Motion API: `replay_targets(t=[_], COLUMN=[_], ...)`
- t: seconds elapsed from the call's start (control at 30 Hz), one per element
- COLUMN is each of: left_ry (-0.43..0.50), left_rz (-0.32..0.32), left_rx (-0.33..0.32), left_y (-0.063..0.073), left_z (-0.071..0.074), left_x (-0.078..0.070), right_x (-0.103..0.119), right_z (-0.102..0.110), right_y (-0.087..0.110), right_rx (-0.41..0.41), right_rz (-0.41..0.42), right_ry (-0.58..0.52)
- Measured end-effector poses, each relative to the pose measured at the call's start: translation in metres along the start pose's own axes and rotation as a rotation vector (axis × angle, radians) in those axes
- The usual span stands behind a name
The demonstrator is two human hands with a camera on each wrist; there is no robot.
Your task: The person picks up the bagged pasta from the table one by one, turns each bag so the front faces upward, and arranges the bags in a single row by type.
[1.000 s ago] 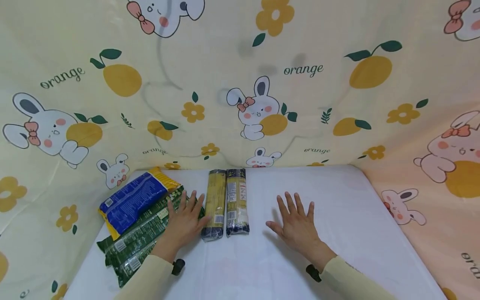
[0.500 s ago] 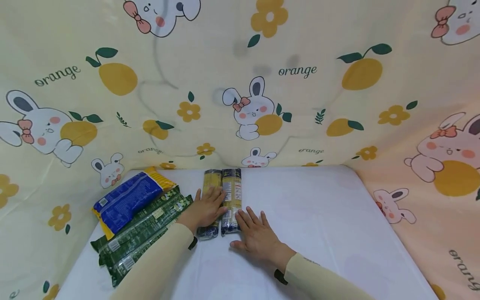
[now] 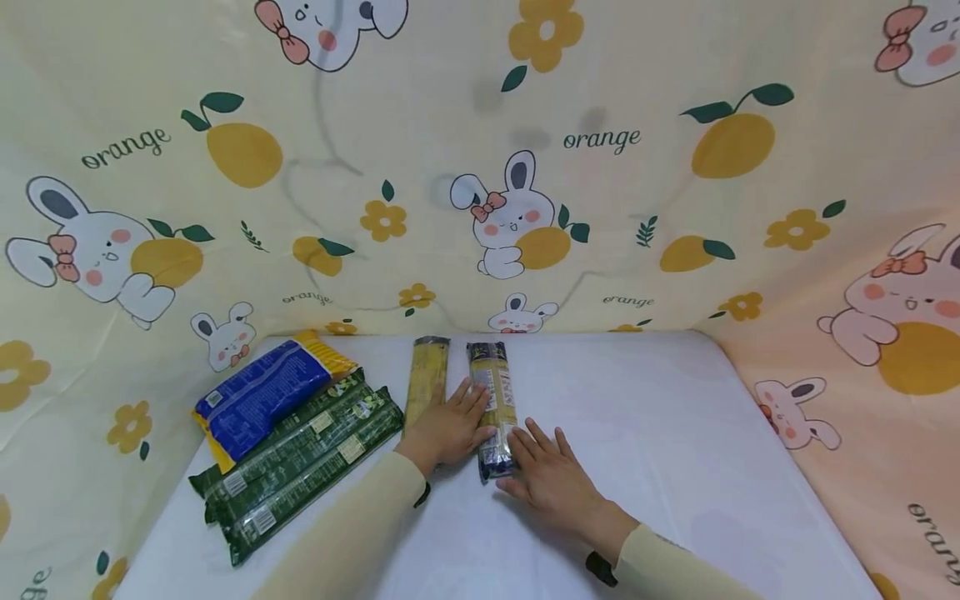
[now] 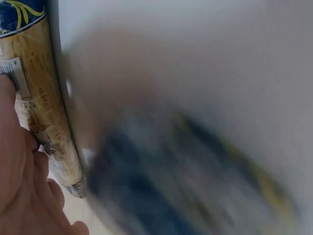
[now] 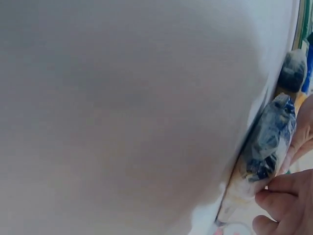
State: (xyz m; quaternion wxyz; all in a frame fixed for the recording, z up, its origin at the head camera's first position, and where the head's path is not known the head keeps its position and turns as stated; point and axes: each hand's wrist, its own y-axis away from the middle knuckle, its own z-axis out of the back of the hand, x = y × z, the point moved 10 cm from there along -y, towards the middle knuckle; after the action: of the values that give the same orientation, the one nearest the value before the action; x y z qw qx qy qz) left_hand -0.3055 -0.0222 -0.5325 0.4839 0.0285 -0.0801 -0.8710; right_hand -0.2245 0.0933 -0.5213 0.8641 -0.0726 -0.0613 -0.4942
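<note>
Two long, slim spaghetti packs, yellow with dark blue ends, lie on the white table in the head view, with a gap between them. My left hand (image 3: pixel 448 429) lies palm down between the packs, covering the lower part of the left spaghetti pack (image 3: pixel 427 375). Its fingertips reach the left edge of the right spaghetti pack (image 3: pixel 492 379). On that pack's other side, my right hand (image 3: pixel 558 479) rests with fingers extended, fingertips at its lower right edge. The right wrist view shows both hands along this pack's crinkled blue end (image 5: pixel 269 137). A blurred blue pack end (image 4: pixel 161 176) fills the left wrist view's lower middle.
Several dark green packs (image 3: pixel 300 462) lie slanted at the left of the white table (image 3: pixel 637 417). A blue and yellow pack (image 3: pixel 270 400) lies over their upper edge. A fabric backdrop (image 3: pixel 420 125) printed with rabbits and oranges encloses the back and sides.
My right hand has come left to the right spaghetti pack, and my left hand has moved right off the green packs. The right pack has shifted rightward, widening the gap between the two.
</note>
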Motion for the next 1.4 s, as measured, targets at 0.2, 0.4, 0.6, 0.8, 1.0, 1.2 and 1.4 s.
replay_targets(t=[0.2, 0.4, 0.6, 0.8, 1.0, 1.2, 1.4], left_ry=[-0.013, -0.006, 0.022, 0.086, 0.048, 0.008, -0.084], left_rz=[-0.058, -0.113, -0.123, -0.133, -0.138, -0.113, -0.077], left_rx=[-0.018, -0.014, -0.007, -0.007, -0.127, -0.22, -0.259], left_y=[0.0, 0.005, 0.02, 0.031, 0.022, -0.011, -0.053], left_z=[0.0, -0.006, -0.012, -0.013, 0.004, 0.027, 0.033], left_x=[-0.039, -0.063, -0.065, -0.064, -0.062, -0.055, -0.045], right_x=[-0.018, -0.032, -0.019, -0.006, -0.007, -0.009, -0.011], right_z=[0.022, 0.017, 0.011, 0.013, 0.014, 0.014, 0.01], right_y=[0.019, 0.035, 0.045, 0.051, 0.053, 0.053, 0.053], right_rx=[-0.114, -0.056, -0.058, -0.12, -0.163, -0.2, -0.185], right_rz=[0.031, -0.028, 0.02, 0.06, 0.065, 0.081, 0.088], right_ry=[0.041, 0.04, 0.05, 0.102, 0.179, 0.231, 0.236])
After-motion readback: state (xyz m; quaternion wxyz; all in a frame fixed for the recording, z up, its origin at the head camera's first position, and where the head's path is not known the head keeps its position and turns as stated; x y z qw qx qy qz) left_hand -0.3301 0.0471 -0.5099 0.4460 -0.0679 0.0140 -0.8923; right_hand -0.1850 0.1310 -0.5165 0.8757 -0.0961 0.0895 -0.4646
